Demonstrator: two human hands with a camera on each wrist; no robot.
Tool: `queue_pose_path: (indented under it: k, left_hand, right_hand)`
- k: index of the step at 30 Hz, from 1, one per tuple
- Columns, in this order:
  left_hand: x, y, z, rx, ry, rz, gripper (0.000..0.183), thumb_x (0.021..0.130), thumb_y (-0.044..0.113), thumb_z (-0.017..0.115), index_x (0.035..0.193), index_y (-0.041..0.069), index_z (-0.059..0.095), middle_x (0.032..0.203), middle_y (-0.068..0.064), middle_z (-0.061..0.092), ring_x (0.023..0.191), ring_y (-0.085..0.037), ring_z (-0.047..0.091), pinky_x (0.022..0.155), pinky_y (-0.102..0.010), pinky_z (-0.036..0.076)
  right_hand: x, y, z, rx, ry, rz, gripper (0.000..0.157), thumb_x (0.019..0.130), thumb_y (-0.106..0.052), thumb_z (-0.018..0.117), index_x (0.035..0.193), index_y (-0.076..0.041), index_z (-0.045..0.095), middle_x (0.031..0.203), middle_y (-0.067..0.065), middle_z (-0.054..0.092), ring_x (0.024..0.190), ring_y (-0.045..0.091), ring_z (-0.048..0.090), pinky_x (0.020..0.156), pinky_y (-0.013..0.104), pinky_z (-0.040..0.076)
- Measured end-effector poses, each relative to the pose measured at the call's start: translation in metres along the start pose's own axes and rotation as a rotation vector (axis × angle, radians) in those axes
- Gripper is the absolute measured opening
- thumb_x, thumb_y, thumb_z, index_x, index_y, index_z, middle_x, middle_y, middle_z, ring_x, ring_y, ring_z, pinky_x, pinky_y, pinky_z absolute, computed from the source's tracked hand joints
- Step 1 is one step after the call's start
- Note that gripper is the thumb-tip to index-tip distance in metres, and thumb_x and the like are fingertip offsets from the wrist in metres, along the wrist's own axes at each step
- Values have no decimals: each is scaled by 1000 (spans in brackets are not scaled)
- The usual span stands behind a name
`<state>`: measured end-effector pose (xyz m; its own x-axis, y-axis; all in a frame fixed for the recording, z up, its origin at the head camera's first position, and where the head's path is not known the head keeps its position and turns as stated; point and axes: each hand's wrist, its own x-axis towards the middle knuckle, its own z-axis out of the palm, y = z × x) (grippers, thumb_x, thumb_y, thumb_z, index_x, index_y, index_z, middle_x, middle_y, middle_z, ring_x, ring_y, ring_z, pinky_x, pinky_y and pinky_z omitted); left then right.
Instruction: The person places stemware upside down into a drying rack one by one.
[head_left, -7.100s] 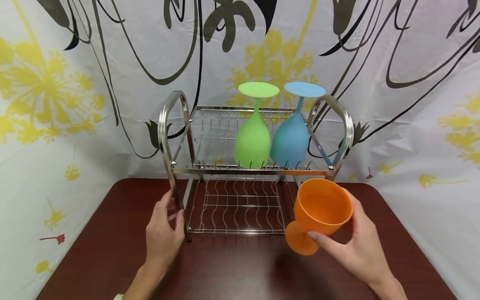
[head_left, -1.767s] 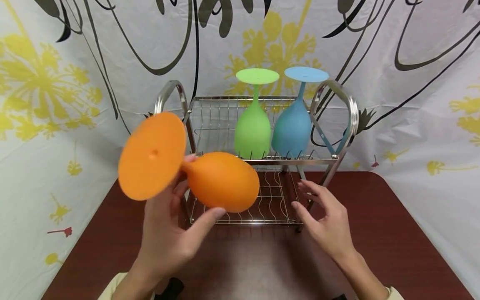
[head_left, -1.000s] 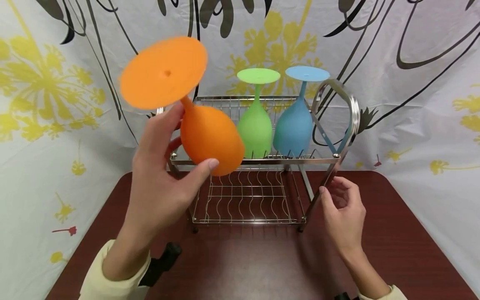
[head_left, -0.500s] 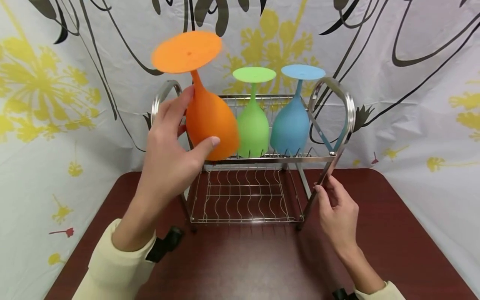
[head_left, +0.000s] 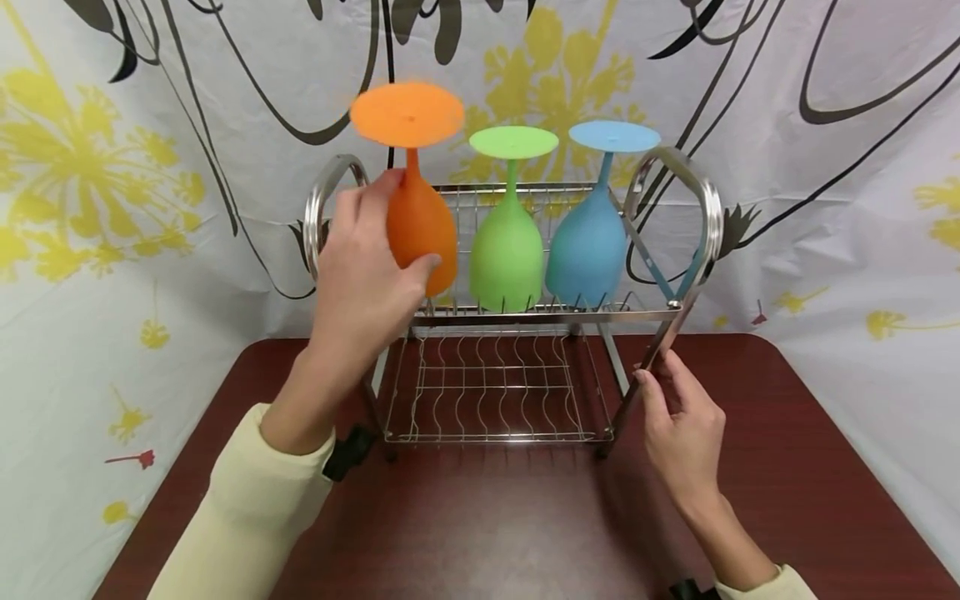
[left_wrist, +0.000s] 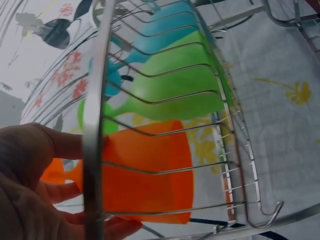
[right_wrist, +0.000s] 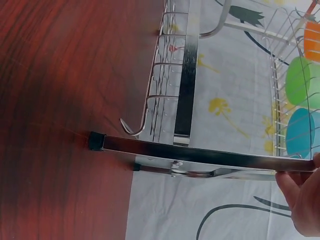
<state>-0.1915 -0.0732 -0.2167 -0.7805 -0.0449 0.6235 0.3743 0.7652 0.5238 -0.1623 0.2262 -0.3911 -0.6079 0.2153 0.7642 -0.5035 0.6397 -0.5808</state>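
An orange goblet (head_left: 423,225) stands upside down in my left hand (head_left: 363,275), at the left part of the rack's upper tier. My thumb and fingers grip its bowl near the stem. In the left wrist view the orange bowl (left_wrist: 145,192) shows behind the tier's wires; whether its rim bears on them I cannot tell. Beside it, an upturned green goblet (head_left: 508,258) and a blue goblet (head_left: 588,250) sit on the same tier. Low on the right, my right hand (head_left: 684,429) holds the front leg (right_wrist: 210,156) of the metal dish rack (head_left: 555,317).
The rack's lower tier (head_left: 495,387) has wavy wires. Tall curved side handles (head_left: 708,225) rise at both ends of the upper tier. The rack stands on a dark red-brown table (head_left: 495,517), with a patterned cloth (head_left: 840,208) behind it.
The orange goblet passed from my right hand to my left, was turned upside down and moved up and right beside the green one. My right hand moved to the rack's right leg.
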Motion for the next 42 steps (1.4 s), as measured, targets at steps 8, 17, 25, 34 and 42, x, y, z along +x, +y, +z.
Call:
queue_pose_path:
  k: [8, 17, 25, 34, 42]
  left_hand:
    - [7, -3, 12, 70, -90, -83, 74, 77, 15, 78, 142, 11, 42, 127, -19, 49, 111, -37, 52, 92, -54, 47]
    - [9, -2, 18, 80, -193, -119, 72, 80, 17, 76, 142, 11, 39, 124, -18, 48, 106, -38, 55, 89, -52, 50]
    - [8, -4, 15, 120, -217, -151, 68, 87, 28, 68, 146, 14, 38, 129, -19, 50, 106, -39, 55, 89, -53, 50]
    - [-6, -9, 9, 59, -103, -4, 59, 90, 28, 65, 142, 7, 48, 134, -18, 51, 115, -35, 54, 96, -51, 46]
    - [-34, -19, -11, -71, 136, 509, 41, 87, 16, 70, 124, -1, 63, 123, -20, 61, 118, -32, 54, 104, -41, 43]
  right_hand:
    - [-1, 0, 1, -17, -4, 11, 28, 90, -1, 66, 117, -5, 69, 94, 11, 70, 86, -7, 57, 67, 4, 41]
    - [-2, 1, 1, 11, 28, -8, 31, 86, 5, 68, 115, -4, 69, 94, 12, 71, 88, -7, 58, 71, 5, 42]
    - [-3, 0, 1, -7, 18, -4, 31, 88, 2, 68, 118, -4, 68, 94, 13, 70, 88, -7, 58, 69, 4, 42]
    - [-6, -2, 1, -1, 10, 32, 33, 87, 3, 69, 119, 0, 66, 96, 17, 69, 89, -10, 58, 76, 1, 43]
    - [-2, -5, -3, -15, -47, 134, 35, 86, 1, 71, 120, 0, 63, 99, 13, 69, 89, -13, 58, 76, 2, 46]
